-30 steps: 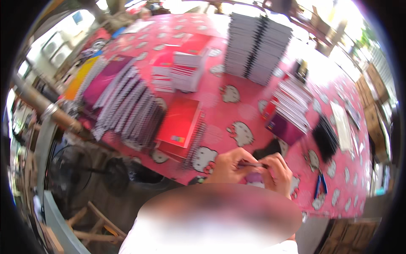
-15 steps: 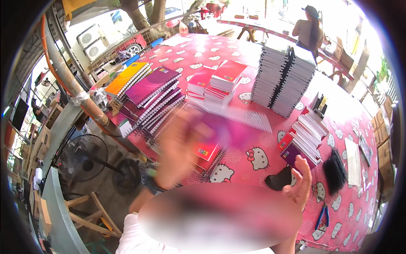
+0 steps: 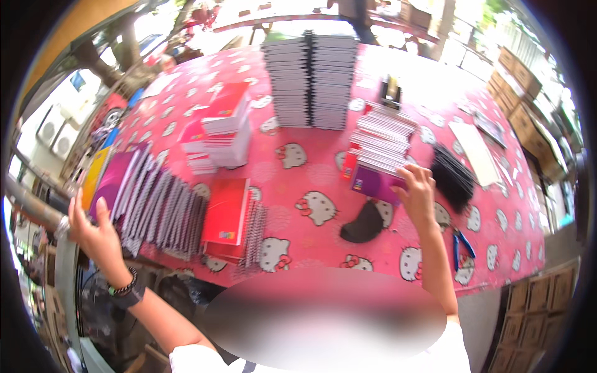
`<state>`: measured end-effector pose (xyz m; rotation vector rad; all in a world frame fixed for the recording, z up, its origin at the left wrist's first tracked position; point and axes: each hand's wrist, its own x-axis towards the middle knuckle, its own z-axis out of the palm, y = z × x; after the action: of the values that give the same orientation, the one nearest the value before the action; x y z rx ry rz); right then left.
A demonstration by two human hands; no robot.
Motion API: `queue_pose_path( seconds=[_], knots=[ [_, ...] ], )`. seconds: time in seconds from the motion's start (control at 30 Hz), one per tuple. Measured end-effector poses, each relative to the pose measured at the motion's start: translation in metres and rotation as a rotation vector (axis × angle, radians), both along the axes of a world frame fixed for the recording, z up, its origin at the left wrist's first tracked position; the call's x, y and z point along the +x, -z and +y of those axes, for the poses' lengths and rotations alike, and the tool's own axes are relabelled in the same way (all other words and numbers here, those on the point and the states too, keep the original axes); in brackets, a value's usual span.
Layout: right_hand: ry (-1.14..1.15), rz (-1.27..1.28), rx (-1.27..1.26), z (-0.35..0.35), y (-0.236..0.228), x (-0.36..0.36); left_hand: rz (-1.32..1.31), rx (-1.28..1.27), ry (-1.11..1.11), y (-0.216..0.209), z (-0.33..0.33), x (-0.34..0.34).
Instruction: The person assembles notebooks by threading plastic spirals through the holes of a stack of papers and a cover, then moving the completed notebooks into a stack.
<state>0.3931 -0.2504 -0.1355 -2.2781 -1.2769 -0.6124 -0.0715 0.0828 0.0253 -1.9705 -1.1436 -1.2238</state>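
A long table point(image 3: 323, 241), spread with pink cloth printed with white cat faces, fills most of the view; blurring hides its near middle edge and the person's torso. Past its right end, cardboard boxes point(image 3: 528, 81) pile up, softened by the lens rim. On its left side leans a row of spiral-bound notebooks point(image 3: 168, 208), mostly showing coils and page edges, so few covers can be read for colour beyond the purple one at the left end. Two tall stacks point(image 3: 286, 84) of bound books stand at the back, their coils meeting in a dark seam, their tops washed out by glare. At right lies a fanned pile of books point(image 3: 380, 140) with a purple cover at its near end. Small red-covered books point(image 3: 225, 140) stand left of centre, behind a pile of red notebooks point(image 3: 225, 211).

The left hand point(image 3: 96, 235) is spread wide beside the purple notebook, holding nothing visible; whether it touches the cover is unclear. Right of the fanned pile sits a bundle of black coils point(image 3: 453, 179), individual loops indistinct. The right hand point(image 3: 415, 188) has bent fingers, thumb apart, at the purple book's corner; whether it grips cannot be told. Near it lie a curved black piece point(image 3: 362, 222), its material unclear, and blue-handled pliers point(image 3: 463, 247).
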Motion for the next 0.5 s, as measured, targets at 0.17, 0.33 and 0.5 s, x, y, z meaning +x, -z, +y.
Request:
queue_pose_path(
  seconds=[0.17,0.33,0.5],
  knots=[
    [-0.02,-0.005,0.094,0.0,-0.005,0.008,-0.077,0.234,0.08,-0.016,-0.028,0.009],
    [-0.06,0.136,0.317,-0.003,-0.034,-0.022,-0.6,0.371,0.851,0.009,-0.1,0.068],
    [-0.425,0.404,0.275,-0.013,-0.063,-0.113,-0.633,-0.854,1.304,0.115,-0.176,0.175]
  ],
)
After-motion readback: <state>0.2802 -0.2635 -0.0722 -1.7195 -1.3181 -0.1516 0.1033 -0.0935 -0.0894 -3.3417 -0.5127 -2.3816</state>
